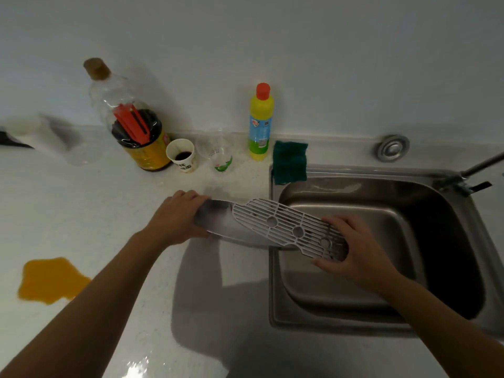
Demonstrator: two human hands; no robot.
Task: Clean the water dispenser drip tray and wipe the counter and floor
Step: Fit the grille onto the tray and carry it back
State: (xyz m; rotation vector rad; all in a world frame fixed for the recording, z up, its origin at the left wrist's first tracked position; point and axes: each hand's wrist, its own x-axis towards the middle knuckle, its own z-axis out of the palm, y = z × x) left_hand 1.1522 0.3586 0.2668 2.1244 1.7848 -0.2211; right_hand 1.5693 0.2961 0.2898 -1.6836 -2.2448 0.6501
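Observation:
A silver drip tray [218,222] is held in the air across the counter edge and the left rim of the sink. My left hand [177,216] grips its left end. A white slotted grate [289,227] lies partly slid off the tray toward the right, over the sink. My right hand [354,249] grips the grate's right end, fingers on top and thumb under it. An orange liquid spill [51,279] spreads over the white counter [109,200] at the left.
A steel sink [381,268] fills the right side, its faucet [469,173] at the far right. A green sponge [290,162] sits on the sink's back corner. Along the wall stand a yellow detergent bottle [260,124], a clear cup [218,154], a paper cup [181,155] and a soy sauce bottle [131,118].

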